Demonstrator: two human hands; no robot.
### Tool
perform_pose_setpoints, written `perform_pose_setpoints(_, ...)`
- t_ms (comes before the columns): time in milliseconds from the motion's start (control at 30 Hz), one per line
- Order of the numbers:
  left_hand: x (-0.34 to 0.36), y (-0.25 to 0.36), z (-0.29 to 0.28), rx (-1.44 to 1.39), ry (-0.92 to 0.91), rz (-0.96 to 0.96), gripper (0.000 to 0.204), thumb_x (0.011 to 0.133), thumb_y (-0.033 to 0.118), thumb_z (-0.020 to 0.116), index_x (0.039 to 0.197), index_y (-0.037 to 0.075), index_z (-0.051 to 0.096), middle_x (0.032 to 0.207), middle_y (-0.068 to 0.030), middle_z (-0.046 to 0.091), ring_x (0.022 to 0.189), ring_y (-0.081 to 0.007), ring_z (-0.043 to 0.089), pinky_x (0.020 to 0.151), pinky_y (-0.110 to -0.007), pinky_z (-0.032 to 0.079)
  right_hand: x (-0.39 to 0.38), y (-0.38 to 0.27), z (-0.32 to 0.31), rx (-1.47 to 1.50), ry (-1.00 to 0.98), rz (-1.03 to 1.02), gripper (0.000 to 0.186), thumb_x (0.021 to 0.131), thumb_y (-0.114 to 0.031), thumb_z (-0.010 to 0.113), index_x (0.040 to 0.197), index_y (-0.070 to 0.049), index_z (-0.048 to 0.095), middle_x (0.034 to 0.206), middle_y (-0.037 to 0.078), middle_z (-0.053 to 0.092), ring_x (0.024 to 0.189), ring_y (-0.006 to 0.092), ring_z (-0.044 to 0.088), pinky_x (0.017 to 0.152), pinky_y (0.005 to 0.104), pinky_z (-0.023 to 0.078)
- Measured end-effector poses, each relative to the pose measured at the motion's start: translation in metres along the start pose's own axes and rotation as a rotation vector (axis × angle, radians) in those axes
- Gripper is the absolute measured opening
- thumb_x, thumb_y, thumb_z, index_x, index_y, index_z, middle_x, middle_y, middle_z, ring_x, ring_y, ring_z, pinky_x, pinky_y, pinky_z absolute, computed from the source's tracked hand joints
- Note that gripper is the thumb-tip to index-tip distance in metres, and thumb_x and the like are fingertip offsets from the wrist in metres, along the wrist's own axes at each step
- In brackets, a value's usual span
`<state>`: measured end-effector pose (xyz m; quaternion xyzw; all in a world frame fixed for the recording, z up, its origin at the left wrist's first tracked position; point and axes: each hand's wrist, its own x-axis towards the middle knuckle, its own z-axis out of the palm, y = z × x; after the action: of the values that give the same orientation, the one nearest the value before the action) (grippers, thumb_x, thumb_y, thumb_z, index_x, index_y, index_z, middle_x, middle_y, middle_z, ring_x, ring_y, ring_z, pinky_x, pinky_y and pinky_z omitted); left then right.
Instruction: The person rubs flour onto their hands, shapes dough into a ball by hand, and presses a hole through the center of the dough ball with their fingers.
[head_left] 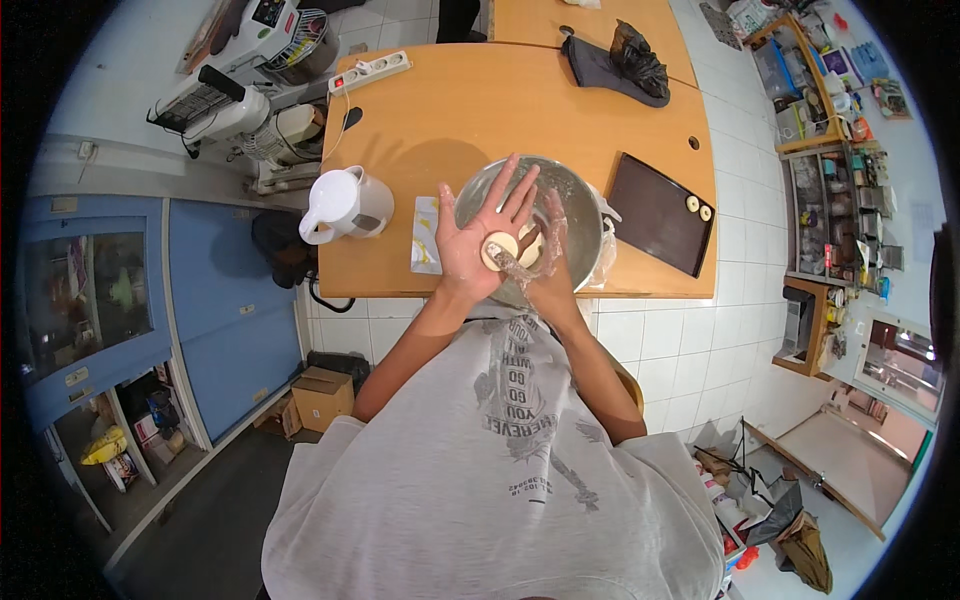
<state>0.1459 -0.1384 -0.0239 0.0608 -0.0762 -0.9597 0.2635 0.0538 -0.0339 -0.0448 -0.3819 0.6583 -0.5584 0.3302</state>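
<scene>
My left hand (478, 238) is palm up with its fingers spread, over the left side of a large metal bowl (585, 190). On its palm rests a small flat round of pale dough (498, 244). The thumb of my right hand (548, 250) presses on that round; its fingers are stretched out and coated with dough. Inside the bowl, more pale dough (533, 247) shows between my hands, partly hidden by them. To the right, a dark baking tray (650, 215) carries two small dough rings (699, 208) near its right edge.
The wooden table (450, 100) bears a white jug (350, 205) and a flat packet (425, 235) left of the bowl. A power strip (370, 72) lies at the far left edge. At the far right are a dark cloth item (595, 72) and a black plastic bag (640, 60).
</scene>
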Motion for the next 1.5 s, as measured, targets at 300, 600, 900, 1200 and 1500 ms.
perform_pose_setpoints(300, 0.005, 0.005, -0.018, 0.173, 0.188, 0.022, 0.097, 0.095, 0.084, 0.023, 0.165, 0.016, 0.026, 0.172, -0.0083, 0.021, 0.158, -0.0260, 0.015, 0.126, -0.050, 0.022, -0.003, -0.029, -0.007, -0.240, -0.057, -0.098, 0.038, 0.085, -0.012, 0.081, 0.120, -0.004, 0.068, 0.125, 0.017, 0.065, 0.117, 0.0331, 0.063, 0.097, 0.0430, 0.052)
perform_pose_setpoints(600, -0.003, 0.008, -0.019, 0.440, 0.133, -0.008, 0.086, 0.102, 0.072, 0.035, 0.155, 0.005, 0.042, 0.160, -0.0132, 0.041, 0.146, -0.0298, 0.041, 0.118, -0.047, 0.037, 0.004, -0.026, -0.012, 0.391, -0.063, 0.246, 0.028, 0.091, 0.001, 0.074, 0.117, 0.001, 0.065, 0.111, 0.008, 0.070, 0.103, 0.0163, 0.068, 0.091, 0.0315, 0.056)
perform_pose_setpoints(900, -0.027, 0.014, -0.012, 0.953, 0.190, 0.116, 0.043, 0.092, 0.001, 0.076, 0.131, -0.002, 0.060, 0.124, -0.0098, 0.067, 0.115, -0.0159, 0.064, 0.101, -0.031, 0.052, 0.011, -0.030, -0.020, 0.408, 0.059, 0.195, 0.037, 0.089, -0.002, 0.079, 0.123, -0.001, 0.064, 0.104, 0.008, 0.074, 0.099, 0.0132, 0.070, 0.083, 0.0271, 0.057)
perform_pose_setpoints(1200, -0.030, 0.013, -0.024, 1.080, 0.233, 0.127, 0.030, 0.094, 0.003, 0.075, 0.122, -0.003, 0.066, 0.115, -0.0087, 0.071, 0.108, -0.0154, 0.067, 0.097, -0.031, 0.055, 0.006, -0.017, -0.016, 0.345, 0.106, 0.222, 0.042, 0.090, -0.002, 0.078, 0.129, -0.001, 0.063, 0.101, 0.009, 0.075, 0.093, 0.0128, 0.070, 0.082, 0.0274, 0.056)
perform_pose_setpoints(1500, -0.027, 0.010, -0.018, 1.283, 0.179, 0.181, 0.029, 0.098, 0.003, 0.070, 0.126, -0.003, 0.068, 0.115, -0.0113, 0.069, 0.106, -0.0180, 0.069, 0.095, -0.031, 0.056, 0.008, -0.016, -0.027, 0.342, 0.036, 0.295, 0.041, 0.090, -0.003, 0.078, 0.128, -0.002, 0.064, 0.101, 0.008, 0.075, 0.093, 0.0134, 0.070, 0.083, 0.0280, 0.056)
